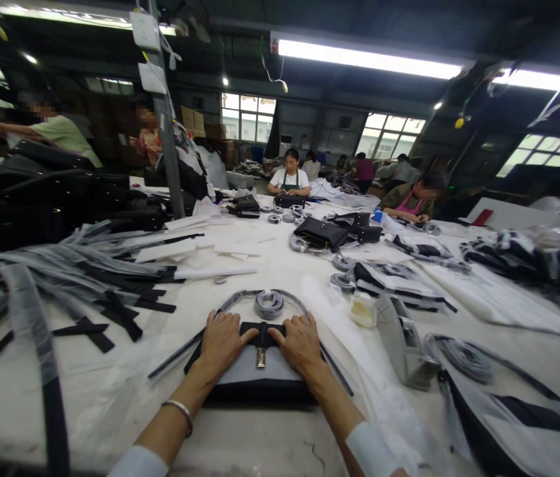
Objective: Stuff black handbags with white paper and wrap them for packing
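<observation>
A black handbag (280, 391) lies in front of me, partly wrapped in a pale grey covering, with a gold metal clasp (260, 358) at its middle. My left hand (223, 341) grips its upper left edge, the thumb pointing inward to the centre tab. On the upper right edge, my right hand (299, 341) holds the bag in the same way. My fingertips curl over the far side and are partly hidden. A wrapped handle (244, 293) arches beyond the hands, and a coiled grey strap (270, 303) lies inside the arch.
Wrapped black straps (85, 285) spread across the left side of the table. A grey tape dispenser (403, 344) stands right of the bag, beside a small clear box (363, 310). Farther back lie black bags (322, 232). A co-worker (289, 179) sits across the table; other people work nearby.
</observation>
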Available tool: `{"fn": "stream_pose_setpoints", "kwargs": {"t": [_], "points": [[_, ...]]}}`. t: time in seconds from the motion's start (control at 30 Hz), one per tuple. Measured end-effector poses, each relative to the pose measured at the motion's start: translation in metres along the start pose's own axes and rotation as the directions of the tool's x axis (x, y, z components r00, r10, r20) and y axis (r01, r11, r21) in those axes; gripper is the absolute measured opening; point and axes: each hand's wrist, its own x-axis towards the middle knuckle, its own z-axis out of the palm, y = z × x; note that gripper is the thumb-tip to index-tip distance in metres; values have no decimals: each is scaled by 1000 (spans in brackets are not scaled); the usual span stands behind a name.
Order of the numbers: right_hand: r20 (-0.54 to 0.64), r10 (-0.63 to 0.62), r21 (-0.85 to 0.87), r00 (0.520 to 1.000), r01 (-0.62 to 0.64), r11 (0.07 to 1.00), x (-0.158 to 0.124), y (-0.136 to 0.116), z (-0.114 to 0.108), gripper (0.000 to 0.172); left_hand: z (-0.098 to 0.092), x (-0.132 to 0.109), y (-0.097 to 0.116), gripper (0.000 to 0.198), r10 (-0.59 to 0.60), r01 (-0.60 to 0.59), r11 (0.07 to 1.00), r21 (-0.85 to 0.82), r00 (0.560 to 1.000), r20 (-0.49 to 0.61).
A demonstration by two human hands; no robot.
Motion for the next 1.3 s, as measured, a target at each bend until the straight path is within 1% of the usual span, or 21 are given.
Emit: {"fn": "stream_pose_setpoints", "kwargs": {"t": [0.07,0.1,0.13,0.17,0.2,0.27,0.33,0.43,0.5,0.53,0.6,0.67,0.77,0.83,0.9,1.0,1.07,1.13,1.2,1.27,1.3], "points": [[-14,-5,3,1000,5,1000,-2,1,3,50,-5,0,2,47,47,-47,998,-30,999,-2],[-20,-7,6,1000,7,1000,-3,2,3,49,-8,-1,4,46,109,-109,991,-74,994,-2],[-23,-11,9,1000,12,1000,-4,2,4,49,-11,-4,8,45,200,-198,970,-138,980,1],[-25,-14,12,1000,15,1000,-5,3,5,48,-13,-8,12,45,312,-304,929,-213,950,8],[-26,-14,14,1000,14,1000,-6,3,5,47,-13,-14,16,44,420,-400,872,-283,907,13],[-24,-2,21,1000,3,1000,-7,3,6,45,-10,-30,24,45,567,-524,775,-353,824,21],[-12,12,50,1000,-12,999,-5,3,4,44,0,-48,28,53,597,-567,762,-313,802,0],[52,6,143,999,-13,990,-1,3,-6,44,19,-65,27,55,582,-590,774,-233,806,-109],[101,-5,195,995,-15,981,-1,3,-19,52,28,-67,24,55,575,-609,767,-202,792,-205],[103,-16,212,995,-6,977,-4,3,-26,58,30,-66,22,55,578,-624,759,-185,777,-249],[58,-49,233,997,34,972,-15,1,-35,64,30,-63,20,55,588,-652,744,-145,743,-320],[-4,-80,244,997,79,967,-34,0,-35,61,27,-60,19,53,605,-677,729,-97,705,-370],[-42,-81,235,996,89,968,-61,3,-17,54,24,-63,21,48,629,-690,724,-2,661,-409],[-55,-77,220,995,88,972,-71,6,-5,52,25,-68,24,47,630,-668,741,65,659,-411],[-53,-85,210,995,94,973,-73,10,-1,51,29,-75,27,52,596,-612,783,107,692,-407],[8,-120,226,993,115,967,-72,13,-13,49,37,-83,29,64,527,-531,839,118,742,-414],[65,-140,252,988,120,960,-77,16,-27,45,41,-85,29,65,521,-524,843,122,738,-429],[83,-154,287,985,124,950,-88,22,-41,42,42,-85,27,64,547,-548,825,140,711,-442],[34,-153,327,988,134,935,-109,34,-52,40,39,-84,26,65,568,-572,809,137,700,-434],[-79,-92,364,993,114,924,-137,53,-60,33,35,-84,26,68,552,-573,815,82,726,-410],[-151,-22,382,988,79,921,-155,65,-64,29,33,-84,27,70,534,-565,824,45,747,-396]]}}
